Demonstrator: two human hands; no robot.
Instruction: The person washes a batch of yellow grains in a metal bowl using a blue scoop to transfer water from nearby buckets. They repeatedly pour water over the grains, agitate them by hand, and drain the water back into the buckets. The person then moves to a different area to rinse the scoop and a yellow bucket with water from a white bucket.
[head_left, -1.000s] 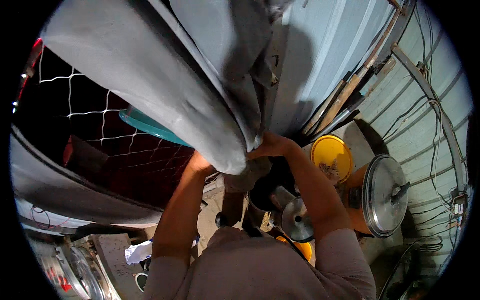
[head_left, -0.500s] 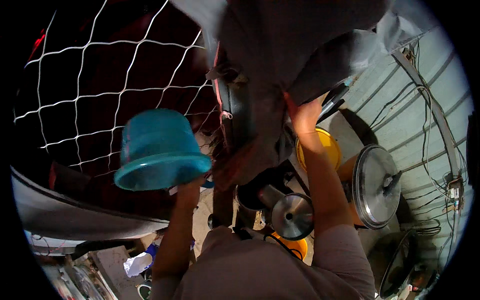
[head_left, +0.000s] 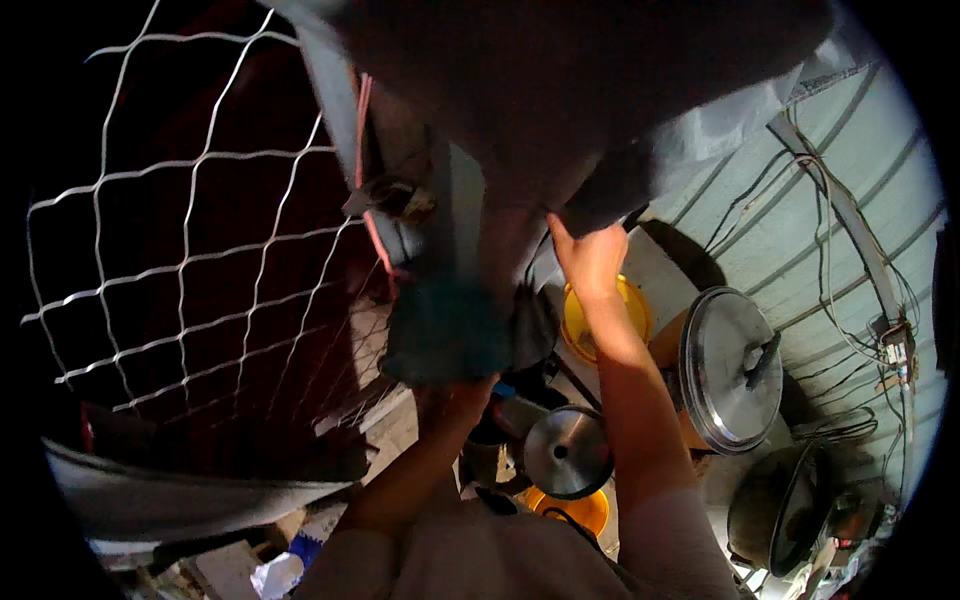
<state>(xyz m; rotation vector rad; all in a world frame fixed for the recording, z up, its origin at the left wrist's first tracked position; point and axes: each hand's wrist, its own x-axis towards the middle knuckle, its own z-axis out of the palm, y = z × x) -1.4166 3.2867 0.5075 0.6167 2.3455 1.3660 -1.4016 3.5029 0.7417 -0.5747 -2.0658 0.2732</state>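
My left hand (head_left: 468,393) grips a teal plastic tub (head_left: 445,335), which is in deep shadow in front of my body. Its fingers are mostly hidden by the dark and by the tub. To the right and higher up, my right hand (head_left: 597,258) is closed on the edge of a large dark cloth (head_left: 540,140) that hangs down from above. The cloth is gathered toward that hand. Just below my right hand stands a yellow bucket (head_left: 638,305), partly covered by my forearm.
White wire mesh (head_left: 205,155) spans the left side. At the right are a large pot with a metal lid (head_left: 725,360), a dark pot (head_left: 770,510) and a corrugated wall (head_left: 850,230) with cables. Below lie a round metal disc (head_left: 565,455) and an orange bucket (head_left: 585,512).
My left hand has carried the teal tub rightward, from in front of the mesh into the shadow beside the hanging cloth. My right hand still holds the cloth. The view has shifted slightly.
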